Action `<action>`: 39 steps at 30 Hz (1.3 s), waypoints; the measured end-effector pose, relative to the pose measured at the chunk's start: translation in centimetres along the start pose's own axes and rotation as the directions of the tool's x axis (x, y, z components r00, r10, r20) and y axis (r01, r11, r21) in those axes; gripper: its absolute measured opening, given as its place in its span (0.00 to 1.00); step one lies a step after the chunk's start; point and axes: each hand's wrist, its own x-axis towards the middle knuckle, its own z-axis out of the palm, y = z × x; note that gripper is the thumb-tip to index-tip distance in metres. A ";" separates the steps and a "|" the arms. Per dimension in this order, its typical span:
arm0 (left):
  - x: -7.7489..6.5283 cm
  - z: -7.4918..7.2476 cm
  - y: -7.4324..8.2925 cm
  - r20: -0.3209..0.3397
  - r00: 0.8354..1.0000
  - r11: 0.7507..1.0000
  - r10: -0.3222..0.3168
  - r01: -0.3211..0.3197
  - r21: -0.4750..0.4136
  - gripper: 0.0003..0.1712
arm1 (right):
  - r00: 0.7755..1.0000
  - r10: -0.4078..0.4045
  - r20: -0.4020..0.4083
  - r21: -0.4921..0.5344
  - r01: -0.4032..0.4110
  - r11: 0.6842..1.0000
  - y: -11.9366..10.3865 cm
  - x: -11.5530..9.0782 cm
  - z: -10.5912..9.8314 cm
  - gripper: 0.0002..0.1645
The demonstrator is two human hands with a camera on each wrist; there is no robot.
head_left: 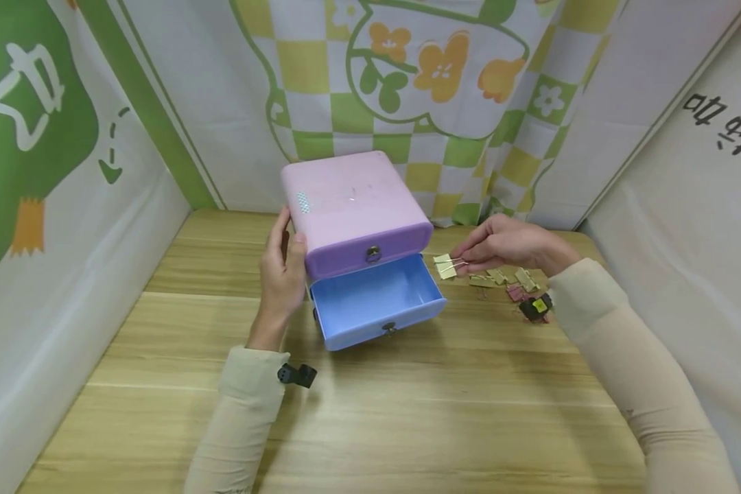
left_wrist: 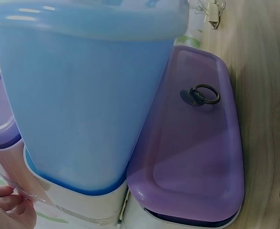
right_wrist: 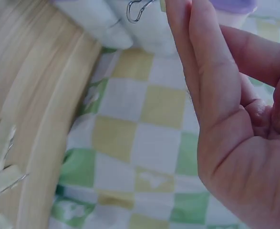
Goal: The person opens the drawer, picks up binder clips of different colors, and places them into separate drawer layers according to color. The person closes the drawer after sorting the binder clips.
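A small drawer unit with a pink top stands on the table. Its top purple drawer is closed, and the blue drawer below is pulled out, its inside bottom visible. Lower still, a second purple drawer with a ring pull appears closed in the left wrist view. My left hand rests against the unit's left side, fingers fairly straight. To the right of the blue drawer, my right hand pinches a pale yellow binder clip by its wire handles, above the table.
Several yellow and pink binder clips lie on the wooden table, below my right hand. A checked curtain hangs behind the unit. Printed fabric walls stand left and right.
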 end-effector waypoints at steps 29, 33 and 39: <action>-0.1 -0.1 0.0 -0.008 1.000 1.000 0.010 -0.010 0.006 0.38 | 0.982 -0.123 0.146 -0.189 0.150 0.971 -2.3 4.9 13.6 0.15; -0.1 -0.1 0.0 -0.008 1.000 1.000 0.014 -0.014 0.008 0.38 | 0.976 -0.147 0.164 -0.216 0.181 0.960 -2.6 5.4 15.1 0.15; 0.0 -0.1 0.1 -0.016 1.000 1.000 0.013 -0.013 0.015 0.37 | 0.973 -0.177 0.147 -0.275 0.212 0.938 -2.6 6.2 16.8 0.14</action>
